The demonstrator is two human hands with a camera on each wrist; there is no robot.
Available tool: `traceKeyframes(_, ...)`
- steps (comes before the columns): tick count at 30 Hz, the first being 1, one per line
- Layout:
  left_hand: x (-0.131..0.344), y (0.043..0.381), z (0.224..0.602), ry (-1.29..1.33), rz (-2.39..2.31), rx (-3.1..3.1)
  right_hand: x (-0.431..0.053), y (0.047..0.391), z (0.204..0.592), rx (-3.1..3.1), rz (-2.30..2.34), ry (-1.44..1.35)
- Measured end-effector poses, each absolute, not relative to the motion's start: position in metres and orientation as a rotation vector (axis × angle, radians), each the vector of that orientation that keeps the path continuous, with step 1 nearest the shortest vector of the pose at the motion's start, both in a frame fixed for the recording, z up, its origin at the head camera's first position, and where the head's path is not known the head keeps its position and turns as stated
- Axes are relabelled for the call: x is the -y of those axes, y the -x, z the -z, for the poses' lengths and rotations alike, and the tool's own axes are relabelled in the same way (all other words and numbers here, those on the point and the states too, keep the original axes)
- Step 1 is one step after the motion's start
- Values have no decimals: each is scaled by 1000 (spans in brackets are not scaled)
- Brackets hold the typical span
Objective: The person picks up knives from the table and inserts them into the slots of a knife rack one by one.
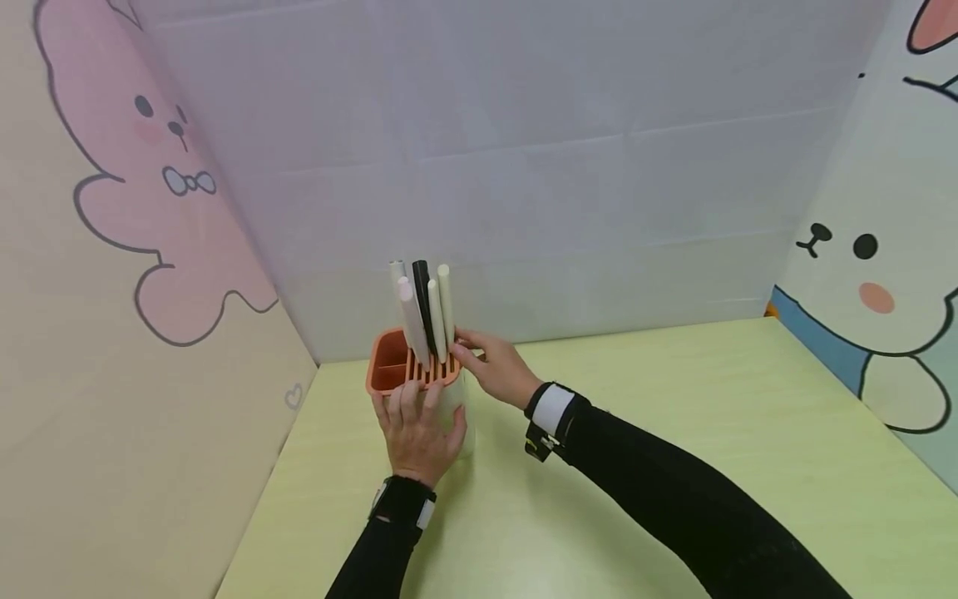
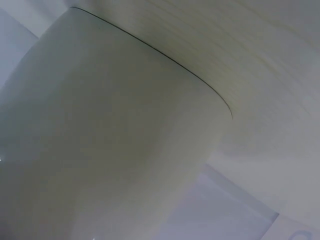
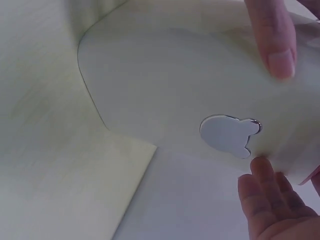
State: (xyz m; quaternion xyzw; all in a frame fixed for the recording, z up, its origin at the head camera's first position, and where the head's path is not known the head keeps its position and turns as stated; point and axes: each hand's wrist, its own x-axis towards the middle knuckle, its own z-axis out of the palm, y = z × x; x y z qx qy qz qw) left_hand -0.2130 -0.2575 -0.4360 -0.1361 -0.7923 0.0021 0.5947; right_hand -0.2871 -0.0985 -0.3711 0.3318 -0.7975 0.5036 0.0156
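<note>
A pale knife holder [image 1: 458, 412] with an orange slotted top [image 1: 391, 343] stands upright near the back wall. Several white handles [image 1: 414, 323] and one black handle [image 1: 423, 299] rise from its slots. My left hand [image 1: 421, 433] grips the front, its fingertips over the orange rim and its thumb along the right side. At the back right corner, my right hand [image 1: 500, 366] holds the top edge, close to the rightmost white handle [image 1: 445, 295]. In the right wrist view, right-hand fingers [image 3: 270, 195] lie against the wall near a bear-shaped cutout [image 3: 227, 135]. Blades are hidden inside.
The holder rests on a light yellow table [image 1: 636, 466]. Behind it rises a whitish wall sheet [image 1: 524, 166]. Side panels carry a pink cartoon bear [image 1: 150, 166] on the left and a white cartoon animal [image 1: 883, 266] on the right.
</note>
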Motion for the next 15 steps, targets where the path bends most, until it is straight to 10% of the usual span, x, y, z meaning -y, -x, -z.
traceKeyframes(15, 305, 182, 419, 401, 142, 2180, -92, 261, 401, 2785, -1233, -817)
